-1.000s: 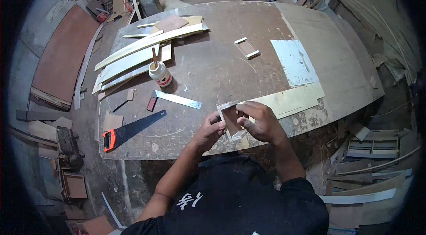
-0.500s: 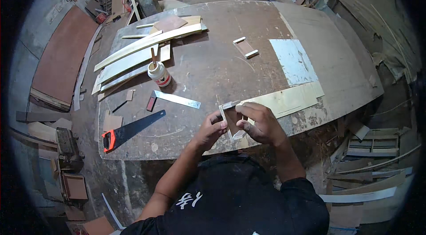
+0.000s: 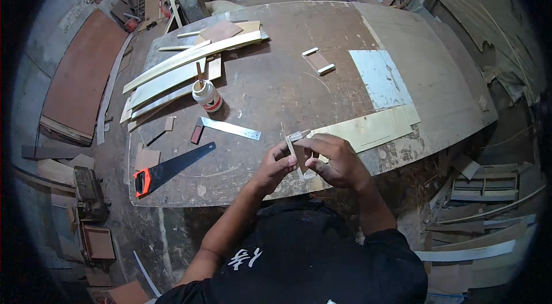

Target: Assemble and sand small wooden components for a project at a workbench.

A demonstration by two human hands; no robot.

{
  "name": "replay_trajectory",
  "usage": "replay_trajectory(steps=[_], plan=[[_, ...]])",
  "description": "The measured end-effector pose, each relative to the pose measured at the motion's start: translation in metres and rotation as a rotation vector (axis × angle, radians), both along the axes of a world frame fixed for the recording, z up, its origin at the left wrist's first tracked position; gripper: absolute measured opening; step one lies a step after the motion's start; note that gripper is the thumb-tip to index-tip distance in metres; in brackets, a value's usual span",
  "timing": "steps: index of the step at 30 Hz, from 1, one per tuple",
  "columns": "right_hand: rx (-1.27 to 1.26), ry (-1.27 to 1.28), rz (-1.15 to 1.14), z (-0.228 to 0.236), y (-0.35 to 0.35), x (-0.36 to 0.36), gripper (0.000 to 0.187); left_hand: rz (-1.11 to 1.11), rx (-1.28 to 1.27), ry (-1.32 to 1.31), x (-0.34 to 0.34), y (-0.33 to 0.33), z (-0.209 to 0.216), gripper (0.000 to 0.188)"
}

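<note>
Between my hands, just above the near edge of the worktable (image 3: 259, 183), a small wooden frame (image 3: 300, 157) with a brown panel is held up and tilted. My left hand (image 3: 274, 167) grips its left side, thumb on the pale strip. On the right side, my right hand (image 3: 336, 160) pinches the frame, its fingers bent over the top. Part of the frame is hidden behind the right fingers. Farther off lies a similar small frame piece (image 3: 317, 61), a brown panel with pale strips at two ends.
To the left lie a handsaw (image 3: 172, 170) with an orange handle, a try square (image 3: 230, 129) and a white glue bottle (image 3: 207, 96) with a stick in it. Wooden boards (image 3: 190, 65) are piled behind them. A thin pale board (image 3: 368, 130) and a white sheet (image 3: 380, 80) lie right.
The frame has turned slightly in my hands, so its opening looks narrower. My right fingers have shifted a little to the left over it.
</note>
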State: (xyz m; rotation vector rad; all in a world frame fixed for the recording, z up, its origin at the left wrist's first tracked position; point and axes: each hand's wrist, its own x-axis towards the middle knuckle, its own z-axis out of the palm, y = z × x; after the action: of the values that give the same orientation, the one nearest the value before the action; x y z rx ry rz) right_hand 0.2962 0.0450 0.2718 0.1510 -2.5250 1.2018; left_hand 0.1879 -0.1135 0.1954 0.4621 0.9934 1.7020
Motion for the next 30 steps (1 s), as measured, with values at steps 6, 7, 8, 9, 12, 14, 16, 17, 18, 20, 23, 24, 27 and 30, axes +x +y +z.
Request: replay_trajectory(steps=[6, 7, 8, 9, 12, 14, 16, 17, 18, 20, 23, 24, 27, 30], plan=[[0.013, 0.040, 0.014, 0.000, -0.003, 0.001, 0.064, 0.000, 0.012, -0.013, 0.000, -0.002, -0.008, 0.059], [0.013, 0.041, 0.011, 0.000, -0.003, 0.002, 0.064, -0.003, 0.011, -0.013, 0.000, -0.002, -0.008, 0.059], [-0.002, 0.033, 0.018, 0.002, -0.004, 0.003, 0.064, -0.005, 0.011, -0.012, 0.000, -0.002, -0.006, 0.059], [-0.016, 0.026, 0.025, 0.003, -0.004, 0.005, 0.065, -0.003, -0.025, 0.012, 0.001, -0.004, -0.004, 0.058], [-0.122, 0.072, 0.051, 0.006, -0.009, 0.006, 0.067, 0.015, -0.022, 0.027, 0.000, -0.008, -0.009, 0.058], [-0.150, 0.125, 0.054, 0.011, -0.009, 0.007, 0.071, 0.028, 0.019, 0.020, 0.000, -0.013, -0.010, 0.058], [-0.206, 0.066, 0.027, 0.032, -0.002, 0.015, 0.065, -0.012, 0.052, -0.114, 0.002, -0.006, -0.005, 0.057], [-0.242, 0.101, -0.059, 0.031, 0.006, 0.027, 0.067, -0.070, 0.057, -0.108, 0.002, 0.005, -0.006, 0.058], [-0.214, 0.098, -0.132, 0.024, 0.019, 0.039, 0.068, -0.126, 0.059, -0.121, 0.005, 0.019, -0.004, 0.058], [-0.231, 0.112, -0.027, 0.020, 0.009, 0.017, 0.067, 0.006, 0.101, -0.134, 0.004, -0.010, -0.002, 0.060], [-0.222, 0.116, -0.019, 0.005, 0.014, 0.018, 0.065, 0.019, 0.116, -0.160, 0.004, -0.013, -0.006, 0.065], [-0.217, 0.115, -0.037, 0.005, 0.016, 0.021, 0.065, 0.005, 0.129, -0.209, 0.006, -0.010, -0.006, 0.066], [-0.209, -0.012, -0.054, -0.004, 0.017, 0.021, 0.072, -0.005, 0.132, -0.231, 0.007, -0.008, -0.005, 0.067], [-0.273, -0.056, -0.001, -0.014, 0.014, 0.017, 0.070, -0.003, 0.127, -0.252, 0.009, -0.008, 0.001, 0.066]])
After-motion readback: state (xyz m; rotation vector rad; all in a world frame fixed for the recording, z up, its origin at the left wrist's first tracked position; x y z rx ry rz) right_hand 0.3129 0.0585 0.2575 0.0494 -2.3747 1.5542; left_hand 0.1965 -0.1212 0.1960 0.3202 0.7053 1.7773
